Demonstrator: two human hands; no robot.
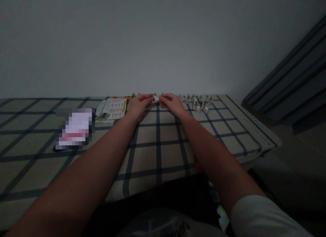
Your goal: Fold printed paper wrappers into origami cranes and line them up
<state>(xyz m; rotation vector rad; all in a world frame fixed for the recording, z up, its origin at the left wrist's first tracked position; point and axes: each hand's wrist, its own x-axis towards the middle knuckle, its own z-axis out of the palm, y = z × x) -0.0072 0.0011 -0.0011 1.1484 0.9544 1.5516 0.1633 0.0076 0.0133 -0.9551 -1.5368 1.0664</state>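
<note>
Head view: Dark lettering runs along the right-hand edge of the cloth-covered counter (165,128), well right of the hands; it is too indistinct to read. Print on the shirt (150,226), nearer the body than the hands, is only partly in view. Text on the printed paper sheets (114,108), just left of the left hand, is too small to read. Both arms reach forward, converging at the counter's far side. The left hand (139,105) and right hand (173,103) pinch a small folded paper piece (155,99) between thumbs and fingers; it lies between the fingertips. Similar folded pieces (197,107) sit beyond and right of the right hand. A pixelated phone-shaped object (77,126) lies farther left, beyond the sheets.
</note>
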